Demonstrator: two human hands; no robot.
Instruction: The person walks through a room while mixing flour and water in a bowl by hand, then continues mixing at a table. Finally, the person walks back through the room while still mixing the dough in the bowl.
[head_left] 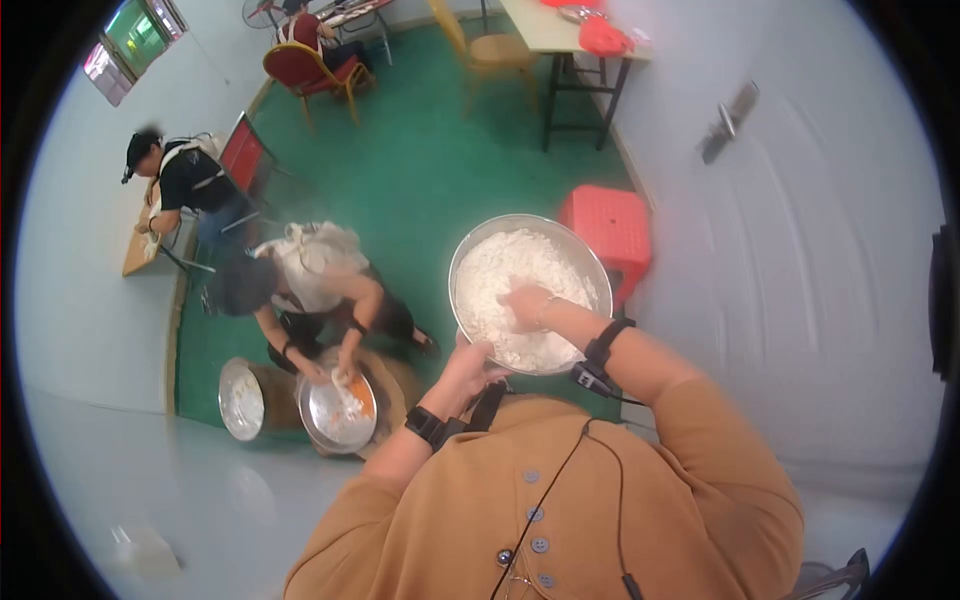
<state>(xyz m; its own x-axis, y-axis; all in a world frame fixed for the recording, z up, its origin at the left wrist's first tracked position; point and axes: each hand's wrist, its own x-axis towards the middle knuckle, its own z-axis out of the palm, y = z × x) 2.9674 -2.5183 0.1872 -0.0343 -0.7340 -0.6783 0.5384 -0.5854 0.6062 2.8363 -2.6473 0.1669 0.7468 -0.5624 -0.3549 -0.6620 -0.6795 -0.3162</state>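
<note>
A round metal bowl (603, 275) is held up in front of my chest, with white flour (515, 255) spread over its inside. My left hand (470, 372) grips the bowl's lower left rim from outside, its fingers partly under the bowl. Inside the bowl, my right hand (527, 305) reaches down into the flour. Its fingertips are buried, so what they hold, if anything, is hidden.
A red stool (610, 230) stands just beyond the bowl. At the left a crouching co-worker works in another metal bowl (312, 425), beside a further bowl (228, 405). Other people sit farther back. A table (535, 28) and chair (495, 50) stand at the top.
</note>
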